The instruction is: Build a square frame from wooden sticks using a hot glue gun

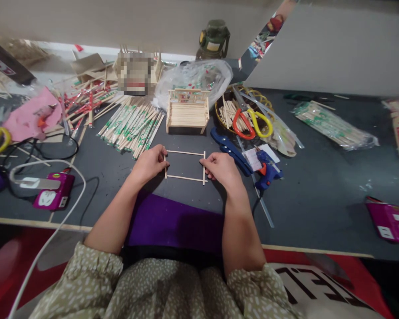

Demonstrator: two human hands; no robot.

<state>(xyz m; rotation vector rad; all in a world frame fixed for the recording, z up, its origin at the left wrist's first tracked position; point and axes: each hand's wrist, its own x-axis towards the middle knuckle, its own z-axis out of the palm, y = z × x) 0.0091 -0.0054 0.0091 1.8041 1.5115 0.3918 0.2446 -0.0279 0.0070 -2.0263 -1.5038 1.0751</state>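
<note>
Noted at centre of grey tbl (306, 199), btwn both hands: rect. stick frame (186, 178), 4 thin wooden sticks, 2 longer, 2 shorter. Cannot tell if flat on tbl or slightly raised. Observed L hand (151, 164) pinching L short side btwn thumb and fingers. Observed R hand (221, 168) likewise pinching R short side, approx. mid-length. Located just behind: mini wooden bench (188, 115), upright, w/ slatted seat. Found L of bench: spread of sticks in green-printed wrap (129, 126). Found R of bench: basket (267, 103) w/ short sticks inside, plus scissors (247, 110) w/ orange and yellow handles, lying across rim. Logged nr R hand: blue glue gun (266, 169), clear rod (265, 210), dk blue tool (231, 149). Logged btwn forearms, nr tbl edge: purple material (173, 223). Logged well to L: magenta socket box (66, 184) w/ white plug and cable.
</note>
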